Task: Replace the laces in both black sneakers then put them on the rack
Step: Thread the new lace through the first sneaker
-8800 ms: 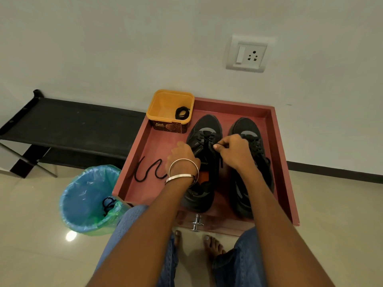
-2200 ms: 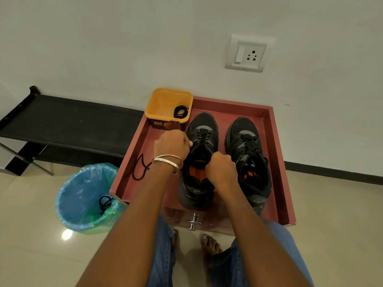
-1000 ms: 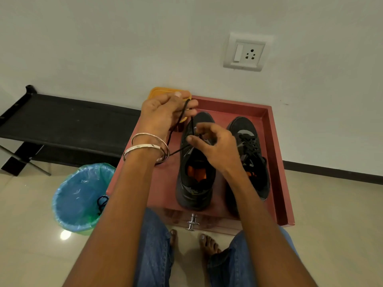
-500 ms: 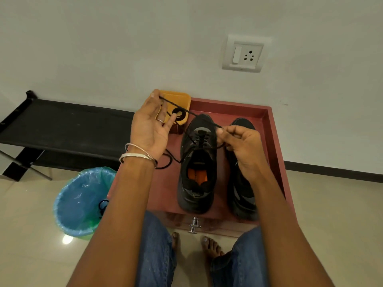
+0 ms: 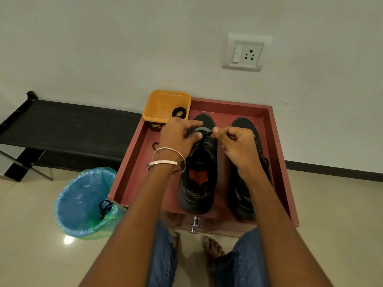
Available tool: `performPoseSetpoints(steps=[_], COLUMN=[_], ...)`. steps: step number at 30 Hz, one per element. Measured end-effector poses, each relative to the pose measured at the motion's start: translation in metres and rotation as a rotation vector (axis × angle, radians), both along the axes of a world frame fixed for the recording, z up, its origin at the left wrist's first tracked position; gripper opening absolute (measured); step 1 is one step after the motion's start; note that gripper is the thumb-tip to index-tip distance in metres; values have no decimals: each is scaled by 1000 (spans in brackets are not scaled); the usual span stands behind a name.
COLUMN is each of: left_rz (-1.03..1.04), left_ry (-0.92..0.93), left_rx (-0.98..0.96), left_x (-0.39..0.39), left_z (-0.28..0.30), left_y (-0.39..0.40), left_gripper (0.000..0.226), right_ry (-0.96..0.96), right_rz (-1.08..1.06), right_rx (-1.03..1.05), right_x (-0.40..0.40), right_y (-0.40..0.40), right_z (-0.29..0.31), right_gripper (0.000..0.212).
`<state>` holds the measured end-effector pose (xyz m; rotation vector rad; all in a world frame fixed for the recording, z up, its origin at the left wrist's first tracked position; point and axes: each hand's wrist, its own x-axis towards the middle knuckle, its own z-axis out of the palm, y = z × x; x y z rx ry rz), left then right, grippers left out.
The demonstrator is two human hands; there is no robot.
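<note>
Both hands worked a lace over the left sneaker in the red tray.
The left hand and right hand each pinched the black lace above the left sneaker; the right sneaker sat beside it in the tray, the yellow tub beyond, the black rack against the wall.

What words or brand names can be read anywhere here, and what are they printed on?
"Amul": on the dark front band of the yellow tub standing in the back left corner of the red tray.
A smaller line under it on the yellow tub: too small to read.
The orange insole patch inside the left sneaker: any print is too blurred to read.
The wall socket: no text to be seen.
</note>
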<state>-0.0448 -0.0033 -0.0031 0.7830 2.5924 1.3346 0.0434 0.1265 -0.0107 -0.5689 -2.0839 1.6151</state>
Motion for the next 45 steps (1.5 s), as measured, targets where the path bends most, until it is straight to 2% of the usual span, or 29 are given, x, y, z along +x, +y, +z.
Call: performPoseSetpoints(steps=[2,4,9,15,18,20,21,24,28,31,34,36,41,45], left_rz=[-130,-140,143,292,186,32,-22,-61,-5,-13,-34,-38,-55,-38], left_ry=[57,112,77,-75,-12,60,79,113,77,91,84,89,128,183], left_rx=[11,-15,58,-209,-324,-245,-167,-5,44,-79,-253,-310,-395,-467], left_x=[3,4,-3,-8,-11,-11,-9,-4,-1,0,1,3,8,11], left_z=[2,-3,-4,-16,-21,-20,-19,-21,-18,-19,-20,-17,-15,-14], left_y=[6,8,0,-8,-5,-1,0,4,6,6,6,7,13,15], left_gripper=[29,19,13,10,35,48,47,25,11,12,11,11,12,16], right_ry=[0,-16,-89,-136,-107,-82,-80,-90,-99,-236,-483,-568,-559,-537], right_rz=[45,63,43,82,45,22,17,-20,-72,-39,144,170,98,75], right_rx=[11,4,-20,34,38,21,30,81,22,108,240,336,371,343], right_x=[-2,-2,0,-6,-10,-10,-10,-10,-12,-10,-5,-3,-4,-3], right_y=[-3,-2,6,3,-1,-2,-3,-6,-7,-2,1,1,1,1], right_z=[-1,-2,-6,-14,-13,-11,-11,-12,-13,-15,-16,-18,-21,-22], right_gripper=[29,30,19,17,7,11,13,20,22,23,41,47,17,9])
